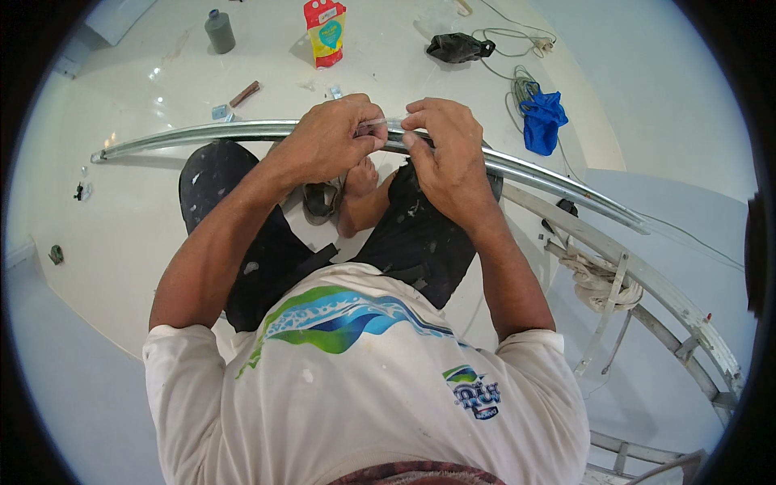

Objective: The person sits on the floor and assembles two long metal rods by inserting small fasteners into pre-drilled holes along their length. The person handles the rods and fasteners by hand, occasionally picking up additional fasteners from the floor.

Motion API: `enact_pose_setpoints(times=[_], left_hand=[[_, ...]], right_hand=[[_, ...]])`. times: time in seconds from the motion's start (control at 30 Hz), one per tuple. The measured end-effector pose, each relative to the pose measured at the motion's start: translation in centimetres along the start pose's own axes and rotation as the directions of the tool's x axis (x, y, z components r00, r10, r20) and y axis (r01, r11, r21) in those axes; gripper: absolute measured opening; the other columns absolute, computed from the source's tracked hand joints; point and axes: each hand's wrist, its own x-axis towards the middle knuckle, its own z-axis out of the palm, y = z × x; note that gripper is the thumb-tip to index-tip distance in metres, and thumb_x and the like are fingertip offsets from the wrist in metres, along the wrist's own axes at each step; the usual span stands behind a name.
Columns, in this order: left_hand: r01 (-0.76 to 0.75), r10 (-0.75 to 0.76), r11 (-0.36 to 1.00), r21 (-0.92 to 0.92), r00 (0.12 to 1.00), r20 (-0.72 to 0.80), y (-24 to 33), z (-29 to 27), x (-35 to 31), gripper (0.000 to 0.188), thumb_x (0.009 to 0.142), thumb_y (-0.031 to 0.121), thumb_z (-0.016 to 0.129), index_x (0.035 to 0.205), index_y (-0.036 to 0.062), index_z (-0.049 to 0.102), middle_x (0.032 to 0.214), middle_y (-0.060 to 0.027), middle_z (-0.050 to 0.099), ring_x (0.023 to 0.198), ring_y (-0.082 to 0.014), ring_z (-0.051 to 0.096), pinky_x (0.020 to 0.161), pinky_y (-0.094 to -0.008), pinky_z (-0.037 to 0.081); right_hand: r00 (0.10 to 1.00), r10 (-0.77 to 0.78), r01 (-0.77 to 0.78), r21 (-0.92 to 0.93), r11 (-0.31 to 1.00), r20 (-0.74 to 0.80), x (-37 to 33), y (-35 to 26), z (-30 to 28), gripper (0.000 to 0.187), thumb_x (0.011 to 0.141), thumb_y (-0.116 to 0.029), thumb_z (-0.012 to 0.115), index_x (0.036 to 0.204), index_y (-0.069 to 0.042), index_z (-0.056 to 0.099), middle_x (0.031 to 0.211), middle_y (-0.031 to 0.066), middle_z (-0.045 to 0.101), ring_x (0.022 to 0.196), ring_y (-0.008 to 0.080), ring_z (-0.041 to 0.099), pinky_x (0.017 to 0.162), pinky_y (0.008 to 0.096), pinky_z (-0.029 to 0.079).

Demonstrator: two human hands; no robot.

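At upper centre, the left hand [339, 139] curls its fingers tightly on one clear strip [377, 122]; the right hand [446, 145], fingers slightly parted, meets its end, grip unclear. Upper left: one grey bottle [219, 32].

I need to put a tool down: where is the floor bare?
Floor between metal rail, green object and left trouser leg; also between yellow-red pouch and black bag. Crowded: around the cable and blue bag at right.
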Motion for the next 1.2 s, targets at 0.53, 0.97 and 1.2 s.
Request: enact_pose_setpoints(times=[0.53,0.97,1.2], left_hand=[[-0.166,0.166,0.986,-0.019,0.985,0.041,-1.5,-1.1,-0.4,0.010,0.099,0.013,0.075,0.105,0.0052,0.073,0.107,-0.0081,0.063,0.096,-0.0228,0.063,0.088,-0.0384,0.051],[-0.401,0.417,0.909,0.112,0.880,-0.229,-1.0,0.8,-2.6,0.033,0.087,-0.002,0.081,0.118,0.0069,0.076,0.112,-0.0068,0.067,0.098,-0.0243,0.066,0.087,-0.0364,0.056],[-0.470,0.593,0.781,0.412,0.765,-0.251,-2.1,1.5,-2.5,0.026,0.080,-0.006,0.080,0.103,0.0058,0.080,0.100,-0.0056,0.071,0.095,-0.0267,0.070,0.080,-0.0378,0.059]], right_hand=[[0.972,-0.213,0.174,-0.305,0.936,-0.098,-4.6,-5.7,3.4,0.025,0.088,-0.010,0.074,0.110,0.000,0.071,0.118,0.0133,0.067,0.124,0.0354,0.062,0.120,0.0671,0.036],[0.990,-0.121,0.084,-0.378,0.922,-0.076,-3.2,-1.2,-3.8,0.048,0.083,-0.019,0.092,0.127,-0.008,0.073,0.123,0.0136,0.072,0.117,0.0368,0.065,0.104,0.0519,0.045],[0.999,-0.022,0.032,-0.364,0.931,0.032,-2.8,1.5,-3.8,0.055,0.085,-0.028,0.092,0.131,-0.006,0.072,0.106,0.0109,0.076,0.096,0.0307,0.070,0.088,0.0437,0.050]])
